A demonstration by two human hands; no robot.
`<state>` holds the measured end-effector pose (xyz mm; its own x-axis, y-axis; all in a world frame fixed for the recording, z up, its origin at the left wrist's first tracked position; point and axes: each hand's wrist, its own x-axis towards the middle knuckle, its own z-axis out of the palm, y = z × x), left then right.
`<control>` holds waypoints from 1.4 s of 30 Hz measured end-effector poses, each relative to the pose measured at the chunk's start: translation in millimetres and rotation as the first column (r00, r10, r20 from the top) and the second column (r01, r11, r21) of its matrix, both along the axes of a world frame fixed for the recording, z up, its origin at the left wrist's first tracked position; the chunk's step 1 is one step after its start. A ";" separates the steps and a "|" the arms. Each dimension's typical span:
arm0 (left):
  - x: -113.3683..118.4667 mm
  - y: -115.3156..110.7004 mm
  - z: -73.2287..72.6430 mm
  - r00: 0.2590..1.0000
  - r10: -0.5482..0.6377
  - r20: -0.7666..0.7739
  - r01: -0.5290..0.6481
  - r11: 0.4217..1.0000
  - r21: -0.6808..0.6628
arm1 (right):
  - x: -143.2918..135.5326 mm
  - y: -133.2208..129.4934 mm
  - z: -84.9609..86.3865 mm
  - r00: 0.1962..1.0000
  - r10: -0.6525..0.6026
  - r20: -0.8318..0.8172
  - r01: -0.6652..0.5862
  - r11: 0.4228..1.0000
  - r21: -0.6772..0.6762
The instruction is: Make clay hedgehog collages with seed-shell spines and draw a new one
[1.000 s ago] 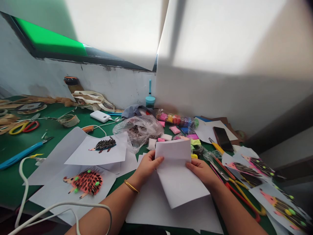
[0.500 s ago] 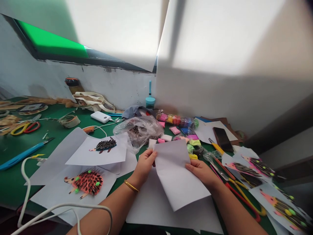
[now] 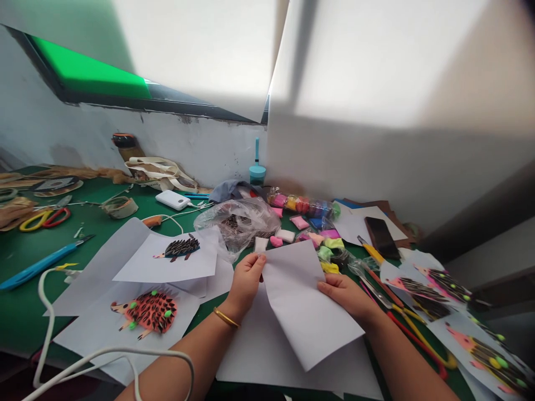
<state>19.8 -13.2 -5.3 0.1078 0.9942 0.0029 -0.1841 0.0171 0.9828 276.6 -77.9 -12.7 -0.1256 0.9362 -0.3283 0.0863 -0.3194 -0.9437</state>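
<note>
A white sheet of paper (image 3: 301, 301) is held up between my two hands, tilted and slightly curved. My left hand (image 3: 248, 278) pinches its upper left edge, thumb on top. At the right edge, my right hand (image 3: 345, 295) grips it the same way. Beneath it, more white paper (image 3: 254, 356) lies flat on the green table. To the left, a sheet carries a pink hedgehog picture (image 3: 146, 312) with dark seeds and green dots. Behind that is a sheet with a smaller dark hedgehog (image 3: 181, 247).
Beyond my hands sit a plastic bag of seeds (image 3: 238, 223) and coloured clay packets (image 3: 298, 223). Scissors (image 3: 418, 328), a phone (image 3: 381, 236) and more hedgehog pictures (image 3: 480, 345) lie right. A blue craft knife (image 3: 45, 262) and a white cable (image 3: 45, 306) are at left.
The lower end of the held sheet has dropped a little and shifted slightly right. Both hands keep their grip, and the objects on the table stay where they were.
</note>
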 end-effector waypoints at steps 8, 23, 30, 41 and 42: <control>-3.9 6.3 1.1 0.986 0.118 0.121 -0.109 0.991 -0.072 | 3.1 0.0 0.2 0.999 -0.025 0.032 0.025 1.000 0.004; 9.6 -14.9 0.6 0.889 -0.457 0.008 0.449 0.869 -0.210 | -3.1 3.3 -2.1 0.965 -0.255 -0.067 0.262 0.957 0.125; 11.4 -9.0 0.6 0.925 -0.352 -0.141 0.316 0.921 -0.229 | -1.9 4.9 0.1 0.964 -0.264 -0.018 0.263 0.950 0.169; 12.9 -15.0 1.2 0.888 -0.431 -0.158 0.399 0.895 -0.198 | -2.4 5.9 -5.4 0.905 -0.398 -0.150 0.422 0.882 0.209; 13.0 -14.8 0.8 0.887 -0.430 -0.170 0.395 0.896 -0.204 | -2.4 5.8 -4.7 0.903 -0.406 -0.142 0.429 0.877 0.217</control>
